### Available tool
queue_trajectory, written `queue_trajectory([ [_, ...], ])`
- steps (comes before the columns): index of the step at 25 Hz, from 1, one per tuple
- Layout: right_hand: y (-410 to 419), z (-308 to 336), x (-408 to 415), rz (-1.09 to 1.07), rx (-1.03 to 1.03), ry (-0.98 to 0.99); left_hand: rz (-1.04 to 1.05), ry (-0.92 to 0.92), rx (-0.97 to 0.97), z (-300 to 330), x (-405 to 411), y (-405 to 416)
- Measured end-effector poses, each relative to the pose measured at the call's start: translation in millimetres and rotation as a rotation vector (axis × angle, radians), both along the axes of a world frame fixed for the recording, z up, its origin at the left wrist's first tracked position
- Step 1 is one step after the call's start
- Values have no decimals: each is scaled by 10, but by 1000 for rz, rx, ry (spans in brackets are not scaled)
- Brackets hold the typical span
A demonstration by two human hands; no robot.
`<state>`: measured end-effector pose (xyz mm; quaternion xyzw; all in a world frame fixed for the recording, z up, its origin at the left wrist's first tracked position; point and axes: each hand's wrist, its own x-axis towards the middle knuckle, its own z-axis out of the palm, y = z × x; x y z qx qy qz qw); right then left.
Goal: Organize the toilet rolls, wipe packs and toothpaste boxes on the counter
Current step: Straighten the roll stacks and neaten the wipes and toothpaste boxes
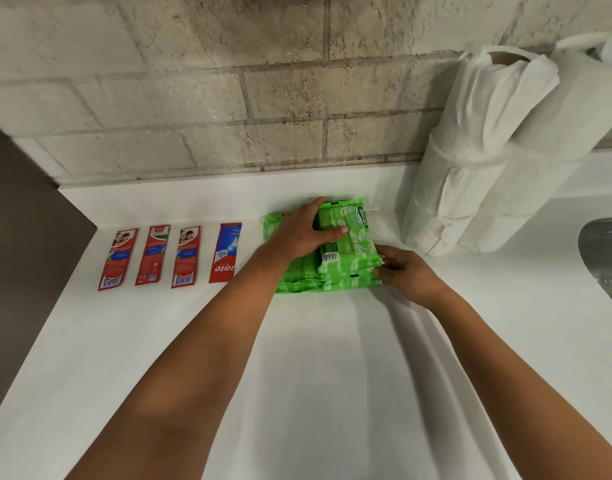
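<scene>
The green wipe packs lie bunched together on the white surface, a little right of the middle and near the back wall. They overlap in a low pile: one pack with a barcode and a round green logo lies uppermost on the right, and others show under and beside it at the left and along the near edge. How many there are cannot be told.

The left hand lies palm down across the top of the pile, its fingers spread straight toward the wall and the thumb stretched right over the top pack, pressing rather than curling round it. The right hand is at the pile's near right corner, its fingers bent and pinching the edge of the packs there.

To the left of the pile, four red toothpaste boxes lie flat in a row, apart from one another, their long sides running from front to back; the one closest to the wipes carries more blue and white than the rest.

To the right, stacked toilet rolls in thin white wrapping stand in two tall columns close by the brick wall, touching each other. Past them, at the far right edge, a part of a metal sink shows.
</scene>
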<state>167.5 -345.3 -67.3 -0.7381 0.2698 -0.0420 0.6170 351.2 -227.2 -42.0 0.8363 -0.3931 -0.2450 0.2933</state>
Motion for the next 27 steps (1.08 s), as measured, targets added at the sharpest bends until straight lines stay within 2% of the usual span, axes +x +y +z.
queue_trajectory([
  [8,-33,-39,-11,3,-9,2,2,-38,6,-31,-4,-4],
  [13,83,-70,-34,6,-168,-9,-78,-55,-40,96,-43,-88],
  [18,159,-87,-4,-86,-481,21,-183,-64,167,305,13,-302],
  [24,262,-114,22,-175,-603,-113,-189,-58,204,273,37,-329],
  [27,295,-114,31,-221,-598,-133,-199,-90,201,240,46,-335],
])
